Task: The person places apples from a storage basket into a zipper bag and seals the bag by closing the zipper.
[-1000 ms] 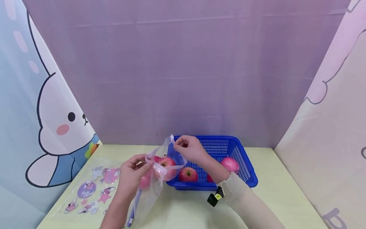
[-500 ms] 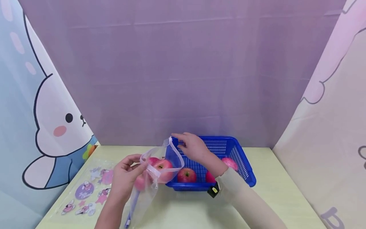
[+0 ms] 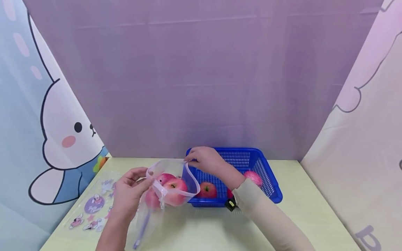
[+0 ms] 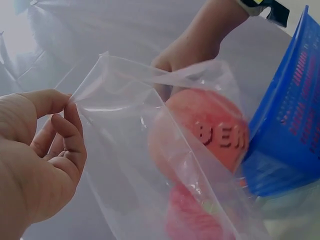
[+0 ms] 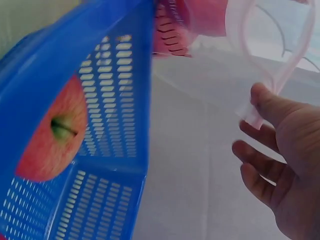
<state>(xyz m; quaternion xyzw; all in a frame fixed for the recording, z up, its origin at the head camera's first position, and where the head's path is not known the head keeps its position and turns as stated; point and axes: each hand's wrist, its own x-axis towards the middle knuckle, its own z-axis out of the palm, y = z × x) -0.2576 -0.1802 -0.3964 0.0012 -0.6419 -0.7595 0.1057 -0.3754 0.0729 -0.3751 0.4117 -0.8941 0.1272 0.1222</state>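
Note:
A clear zip bag hangs between both hands with its mouth spread wide. Several pink apples sit inside it. My left hand pinches the near-left rim of the bag, thumb against fingers. My right hand pinches the far-right rim, just over the left end of the blue basket. Printed letters on the plastic cross a bagged apple. In the basket lie more apples, one close in the right wrist view.
A clear sheet of cartoon stickers lies on the pale green table at the left. Purple backdrop behind, bunny-print panels on both sides. The basket wall stands right beside the bag.
The right hand let go of the bag rim, then pinched it again lower down. The bag mouth has dropped and spread wider, and the left hand has drifted left.

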